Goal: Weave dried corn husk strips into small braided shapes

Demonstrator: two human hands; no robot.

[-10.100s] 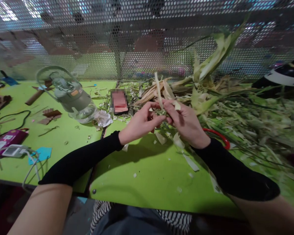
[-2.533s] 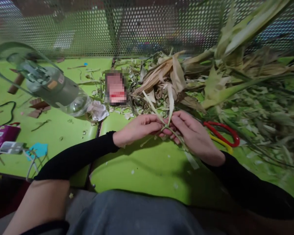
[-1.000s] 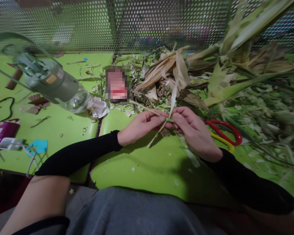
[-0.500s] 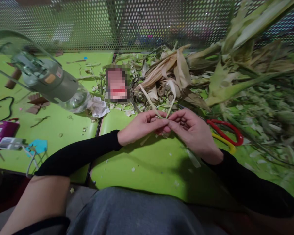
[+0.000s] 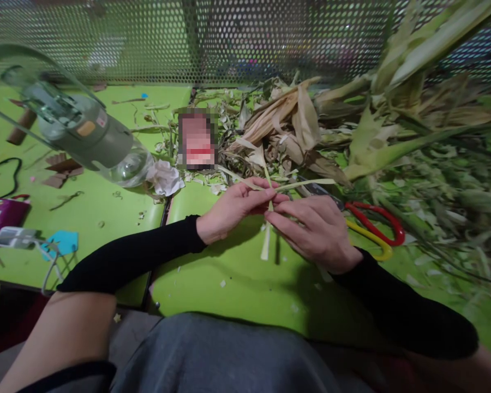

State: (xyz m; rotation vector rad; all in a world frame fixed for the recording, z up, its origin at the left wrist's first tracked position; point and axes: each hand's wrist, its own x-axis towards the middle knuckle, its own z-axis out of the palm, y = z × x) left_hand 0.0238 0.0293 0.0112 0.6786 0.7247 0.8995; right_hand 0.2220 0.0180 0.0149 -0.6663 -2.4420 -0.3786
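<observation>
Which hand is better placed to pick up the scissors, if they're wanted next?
Right, probably. The scissors lie on the table just beyond the right hand, on its outer side; the left hand is farther off, across the strips both hands pinch.

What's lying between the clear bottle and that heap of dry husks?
Head view: a crumpled white paper wad next to the bottle, then a small item too blurred to identify, among leaf scraps.

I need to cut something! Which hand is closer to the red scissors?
Right. The right hand lies right beside the scissors, almost touching the handles. The left hand is farther off, beyond the right one. Both pinch leaf strips.
</observation>
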